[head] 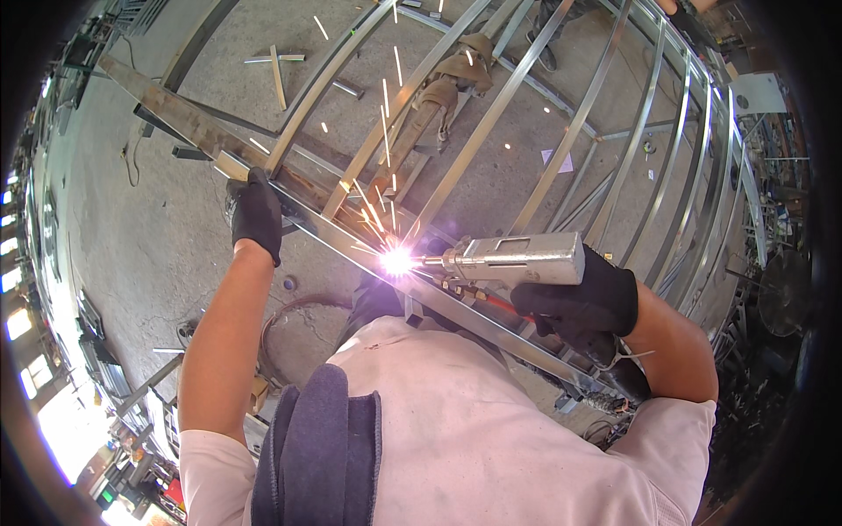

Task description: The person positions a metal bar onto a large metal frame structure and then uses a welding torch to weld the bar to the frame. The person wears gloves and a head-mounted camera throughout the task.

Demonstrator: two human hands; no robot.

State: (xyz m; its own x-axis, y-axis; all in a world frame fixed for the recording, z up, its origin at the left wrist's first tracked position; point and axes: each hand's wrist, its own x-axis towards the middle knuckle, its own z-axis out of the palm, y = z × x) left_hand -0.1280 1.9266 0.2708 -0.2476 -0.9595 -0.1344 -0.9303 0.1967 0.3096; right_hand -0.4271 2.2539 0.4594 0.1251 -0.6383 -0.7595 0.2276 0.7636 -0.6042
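My right hand [572, 296], in a black glove, grips a handheld welding gun [516, 258] with a silver metal body. From its nozzle a bright arc [398, 261] glows on the long square steel tube [487, 320] nearest me, and sparks fly up and away. A red hose [505, 308] runs beneath the gun. My left hand [255, 207], also gloved in black, is closed around the left end of the metalwork, by a short steel piece [231, 164]. Several parallel steel bars [490, 131] lead away from the long tube.
A rusty steel beam [177, 121] lies under the frame's left end. Brown cloth or straps [437, 95] wrap a support below the bars. Loose offcuts [276, 75] lie on the concrete floor [164, 223]. Another person's shoe [546, 58] shows beyond the frame; a fan [783, 292] stands right.
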